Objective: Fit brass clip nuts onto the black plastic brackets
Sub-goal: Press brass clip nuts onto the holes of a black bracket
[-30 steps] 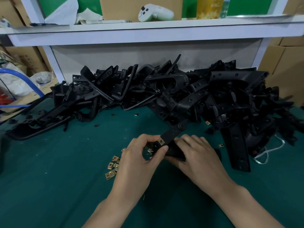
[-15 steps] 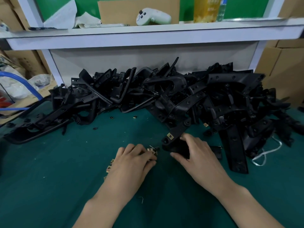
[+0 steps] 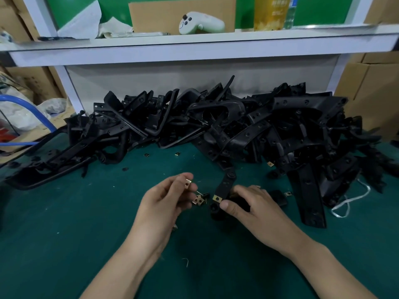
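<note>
Head view, single frame.

Left hand (image 3: 164, 203): fingers curled, thumb and forefinger pinching one brass clip nut (image 3: 188, 182) at the tips. The nut is held up off the mat (image 3: 64, 234), at about 10 o'clock from the held bracket, and is not touching it.

Right hand (image 3: 254, 209): fingers wrapped round the lower body of one black bracket (image 3: 225, 188), thumb laid across its near face. The bracket's flat arm points up toward 12 o'clock, and its far tip is near the foot of the pile. A second clip nut (image 3: 217, 198) sits on the arm's left edge, just at 10 o'clock from the thumb tip.

Between the two hands: a small cluster of loose clip nuts (image 3: 198, 200) on the mat, just beside the bracket at its 9 o'clock. Stray nuts (image 3: 177, 154) lie farther out toward 12 o'clock, near the pile's front edge.

Bracket pile (image 3: 237, 130): a black heap running from 9 to 3 o'clock across the back of the mat, tallest toward 2 o'clock.

Surroundings: white shelf (image 3: 194, 50) at 12 o'clock carrying a white controller (image 3: 200, 22) and a yellow bottle (image 3: 269, 14); cardboard boxes (image 3: 367, 87) at 2 o'clock; blue hose (image 3: 28, 108) at 9 o'clock; white cord (image 3: 345, 203) on the mat at 3 o'clock.
</note>
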Demonstrator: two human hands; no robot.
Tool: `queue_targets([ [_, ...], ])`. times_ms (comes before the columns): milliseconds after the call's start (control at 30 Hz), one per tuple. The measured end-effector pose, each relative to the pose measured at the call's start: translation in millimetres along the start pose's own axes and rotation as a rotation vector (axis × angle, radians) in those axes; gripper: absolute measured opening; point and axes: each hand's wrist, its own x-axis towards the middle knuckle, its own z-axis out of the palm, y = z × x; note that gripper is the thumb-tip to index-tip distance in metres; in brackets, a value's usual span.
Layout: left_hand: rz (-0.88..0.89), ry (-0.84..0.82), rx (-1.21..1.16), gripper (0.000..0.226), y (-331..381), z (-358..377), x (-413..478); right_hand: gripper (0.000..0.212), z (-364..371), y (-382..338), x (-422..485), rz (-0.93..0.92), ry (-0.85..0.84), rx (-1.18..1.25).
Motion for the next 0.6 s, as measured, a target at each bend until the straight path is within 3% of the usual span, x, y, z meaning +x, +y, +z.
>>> queue_targets([
  [100, -0.145, -0.074, -0.283, 0.024, 3.0, -1.2, 0.8, 0.056, -0.5, -1.1, -0.2, -0.002, 0.002, 0.008],
  [300, -0.347, -0.158, -0.6, 0.02, 4.1, -4.9, 2.2, 0.055, -0.5, -2.2, -1.2, -0.006, 0.005, 0.014],
  [433, -0.363, -0.153, -0.634, 0.018, 2.9, -5.0, 3.6, 0.052, -0.5, -2.1, -1.3, -0.01, 0.013, 0.021],
  [600, -0.233, -0.137, -0.491, 0.019, 3.9, -5.0, 1.8, 0.045, -0.6, -2.0, -2.0, -0.011, 0.013, 0.025],
])
